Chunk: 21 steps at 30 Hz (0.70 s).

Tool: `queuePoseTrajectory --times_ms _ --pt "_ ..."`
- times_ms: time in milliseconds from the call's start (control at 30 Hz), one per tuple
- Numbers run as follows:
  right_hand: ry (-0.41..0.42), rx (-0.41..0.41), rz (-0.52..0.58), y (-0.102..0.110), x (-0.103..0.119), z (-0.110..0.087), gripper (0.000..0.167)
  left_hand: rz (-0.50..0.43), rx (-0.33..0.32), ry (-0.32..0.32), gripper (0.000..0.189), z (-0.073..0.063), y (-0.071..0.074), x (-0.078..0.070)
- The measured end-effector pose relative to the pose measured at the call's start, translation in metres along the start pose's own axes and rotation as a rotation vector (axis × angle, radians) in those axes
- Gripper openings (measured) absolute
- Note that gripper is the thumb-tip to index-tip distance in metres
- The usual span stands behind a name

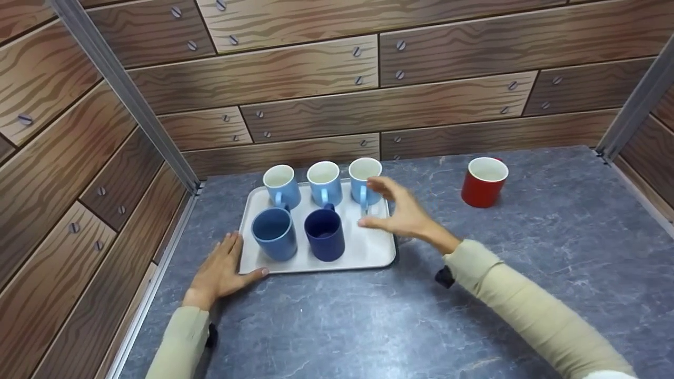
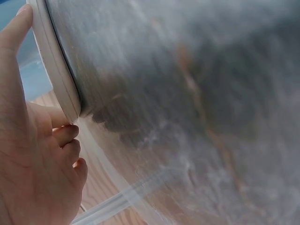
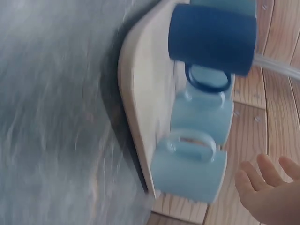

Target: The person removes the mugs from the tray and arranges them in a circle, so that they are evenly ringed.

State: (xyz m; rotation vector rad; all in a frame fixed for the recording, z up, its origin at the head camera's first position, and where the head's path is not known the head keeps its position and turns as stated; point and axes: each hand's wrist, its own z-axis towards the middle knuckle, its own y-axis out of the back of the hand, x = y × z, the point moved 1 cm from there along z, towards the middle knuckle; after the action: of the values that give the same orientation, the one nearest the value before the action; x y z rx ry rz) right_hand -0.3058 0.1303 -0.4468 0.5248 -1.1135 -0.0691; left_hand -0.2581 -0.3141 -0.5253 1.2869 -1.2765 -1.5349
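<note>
A white tray (image 1: pixel 366 251) bears several mugs. Along its back stand a left light-blue mug (image 1: pixel 283 187), a middle light-blue mug (image 1: pixel 326 185) and a right light-blue mug (image 1: pixel 359 185). In front are a medium-blue mug (image 1: pixel 276 237) and a dark-blue mug (image 1: pixel 326 239). My left hand (image 1: pixel 220 271) touches the tray's front left corner, fingers along its side and thumb at the front rim. Over the tray's right end, my right hand (image 1: pixel 403 210) is spread beside the right light-blue mug, thumb and fingers apart, with nothing held.
A red mug (image 1: pixel 481 188) with a white inside stands apart on the grey table (image 1: pixel 368 326), right of the tray. Wood-patterned walls (image 1: pixel 316 89) enclose the back and sides, with metal posts at the corners.
</note>
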Motion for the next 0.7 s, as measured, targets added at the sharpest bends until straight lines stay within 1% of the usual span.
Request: queuePoseTrajectory --times_ms 200,333,500,700 --pt "0.016 0.054 -0.017 -0.029 -0.005 0.000 0.100 0.011 -0.009 -0.005 0.121 0.000 0.000 0.000" --pt "0.028 0.091 -0.009 -0.047 -0.008 0.001 0.100 0.022 -0.012 -0.011 0.121 0.000 0.000 0.001" --pt "0.041 0.120 0.026 -0.066 -0.009 0.003 0.099 0.025 -0.012 -0.016 0.121 -0.001 0.001 0.000" --pt "0.021 0.147 0.029 -0.084 -0.014 0.006 0.098 0.020 -0.019 -0.014 0.120 -0.002 0.001 -0.002"
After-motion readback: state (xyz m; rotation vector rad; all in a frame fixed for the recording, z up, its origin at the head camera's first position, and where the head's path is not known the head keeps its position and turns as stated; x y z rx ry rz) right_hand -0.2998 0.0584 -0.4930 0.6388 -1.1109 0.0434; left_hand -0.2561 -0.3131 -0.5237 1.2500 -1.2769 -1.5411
